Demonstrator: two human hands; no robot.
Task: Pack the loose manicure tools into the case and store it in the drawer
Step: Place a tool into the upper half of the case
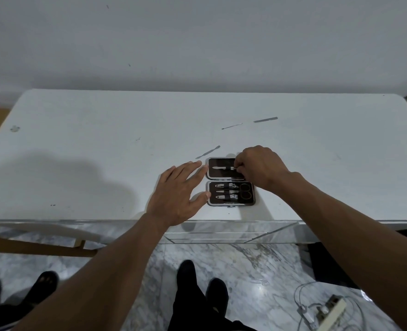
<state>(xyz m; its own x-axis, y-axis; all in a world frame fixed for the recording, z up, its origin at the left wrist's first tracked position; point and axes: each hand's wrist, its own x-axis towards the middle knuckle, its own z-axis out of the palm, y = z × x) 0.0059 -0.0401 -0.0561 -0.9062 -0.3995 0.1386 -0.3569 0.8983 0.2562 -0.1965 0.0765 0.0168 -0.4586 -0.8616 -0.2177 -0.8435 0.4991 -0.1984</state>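
A small dark brown rectangular manicure case with a silver rim [231, 181] lies opened flat on the white tabletop [102, 130], a little right of the frame's centre and near the table's front edge. Its lower half holds nail clippers, a pair of black-handled scissors [244, 192] and other steel tools under dark straps.

The right hand [260, 167] reaches in from the lower right, the forearm running diagonally up the frame, the wrist bent and the knuckles raised over the case's upper half. Its fingertips are pressed together in a pinch on the right end of a slim silver tool [222, 167] that lies crosswise in that upper half.

The left hand [177, 195] comes from the lower left, palm down and fingers spread, holding nothing. Its fingertips and thumb tip touch or sit just beside the left edge of the case.

Three loose tools rest on the table above the case: a flat grey metal pusher [208, 152] just above the case's upper left corner, a thin silver pick [232, 126] further up, and a flat grey nail file [265, 119] to the pick's right.

Below the table edge, a marble floor [257, 266] and dark shoes fill the bottom of the frame.
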